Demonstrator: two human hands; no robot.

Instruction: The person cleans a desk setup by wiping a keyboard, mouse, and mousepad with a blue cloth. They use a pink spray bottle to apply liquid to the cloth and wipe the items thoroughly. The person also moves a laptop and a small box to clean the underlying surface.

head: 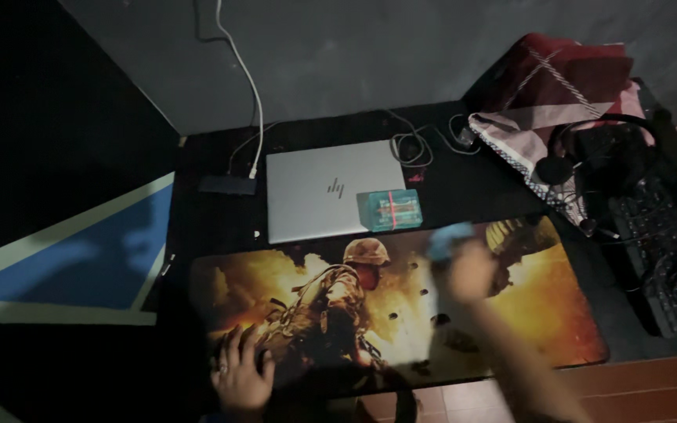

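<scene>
1. Blue and soft-looking, a small cloth or sponge-like pad [450, 233] sits at the fingertips of the right hand [470, 270], over the upper middle of the printed desk mat [542, 313]. The hand is motion-blurred, so I cannot tell whether the fingers are clamped on the pad or only pressing it down.
2. Handling, as a judgement: the pad seems light and pliable, nothing fragile about it. It would bunch under pressure, so a broad grip across its top with several fingers suits it better than a pinch at one corner.
3. The left hand [240, 376] lies flat on the mat's near left edge, fingers spread apart, holding nothing (it seems to pin the mat down). The mat itself looks thin and flexible, with a rubbery grip on the desk, and may creep if pushed sideways.
4. Small dark dots [392, 316] are scattered over the mat between the hands; what they are is too small to tell.
5. Containers: a small teal box [389, 209] with a red band round it rests on the near right corner of the closed silver laptop [331, 188], just beyond the mat. Its contents are hidden.
6. Off to the right lie a black keyboard [667, 274], a headset [581, 157] and a bundled red and white cloth [558, 86].
</scene>
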